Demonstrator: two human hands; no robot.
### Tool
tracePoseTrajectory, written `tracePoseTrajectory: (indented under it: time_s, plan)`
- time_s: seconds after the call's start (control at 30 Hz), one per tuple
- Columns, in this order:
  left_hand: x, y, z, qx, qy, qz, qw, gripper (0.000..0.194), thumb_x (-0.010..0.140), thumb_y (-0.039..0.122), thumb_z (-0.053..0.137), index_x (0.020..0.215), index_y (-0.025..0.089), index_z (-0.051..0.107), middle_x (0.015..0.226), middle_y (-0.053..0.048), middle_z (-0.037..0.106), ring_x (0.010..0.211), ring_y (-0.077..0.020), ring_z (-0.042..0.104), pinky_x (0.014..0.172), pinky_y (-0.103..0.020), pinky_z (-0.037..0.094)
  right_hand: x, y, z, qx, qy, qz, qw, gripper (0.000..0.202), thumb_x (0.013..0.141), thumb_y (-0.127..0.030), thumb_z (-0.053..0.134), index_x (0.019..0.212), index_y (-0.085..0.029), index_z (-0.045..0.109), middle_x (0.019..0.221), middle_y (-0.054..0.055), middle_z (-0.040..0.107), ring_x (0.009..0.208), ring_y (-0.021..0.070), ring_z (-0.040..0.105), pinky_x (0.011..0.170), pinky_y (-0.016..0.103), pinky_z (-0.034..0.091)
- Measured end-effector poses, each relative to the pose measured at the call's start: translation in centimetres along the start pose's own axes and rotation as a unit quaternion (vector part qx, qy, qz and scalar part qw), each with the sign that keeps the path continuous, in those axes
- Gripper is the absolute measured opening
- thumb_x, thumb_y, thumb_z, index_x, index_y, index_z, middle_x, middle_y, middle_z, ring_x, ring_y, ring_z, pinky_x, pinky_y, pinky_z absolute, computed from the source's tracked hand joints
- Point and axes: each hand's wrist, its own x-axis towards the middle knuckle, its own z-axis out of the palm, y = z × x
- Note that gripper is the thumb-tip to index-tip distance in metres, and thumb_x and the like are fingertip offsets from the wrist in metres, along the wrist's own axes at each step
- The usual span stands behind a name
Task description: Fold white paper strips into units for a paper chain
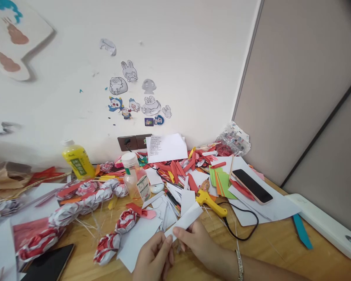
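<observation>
Both hands grip one folded white paper strip (190, 216) above the front of the wooden table. My left hand (155, 253) pinches its lower left end between thumb and curled fingers. Close beside it, my right hand (197, 240) presses the strip with the thumb on top, and the far end sticks out up and to the right. The fingers under the paper are partly hidden. Just beyond the strip lies a yellow hot glue gun (212, 201) with a black cord. White paper sheets (139, 238) and red-and-white paper roses (107, 248) lie to the left.
Red paper scraps (178, 169) cover the table's back. A clear plastic jar (131, 177) and a yellow drink bottle (78, 160) stand left of centre. A phone (253, 186) rests on paper at right, near a long white device (324, 226). A dark tablet (51, 265) lies front left.
</observation>
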Motion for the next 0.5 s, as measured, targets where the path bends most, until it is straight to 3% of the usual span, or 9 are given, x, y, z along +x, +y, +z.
tracePoseTrajectory:
  time_s: [0.33,0.5]
  plan:
    - [0.01,0.03,0.18,0.024,0.002,-0.003,1.000,0.044,0.069,0.060,0.047,0.054,0.019,0.046,0.039,0.009,0.045,0.028,-0.0037,0.028,0.034,-0.018,0.019,-0.08,0.19,0.00,0.005,0.000,-0.003,1.000,0.023,0.076,-0.035,0.056,0.068,-0.014,0.050,0.051,-0.006,0.043,0.045,0.0067,0.037,0.043,0.018,0.030]
    - [-0.06,0.02,0.20,0.035,0.009,-0.004,0.999,0.042,0.071,0.058,0.045,0.054,0.020,0.043,0.039,0.010,0.042,0.029,-0.0047,0.027,0.035,-0.019,0.018,-0.26,-0.60,0.17,-0.011,0.024,-0.036,0.999,0.017,0.076,-0.031,0.056,0.076,-0.015,0.055,0.066,-0.001,0.054,0.060,0.0117,0.049,0.056,0.021,0.040]
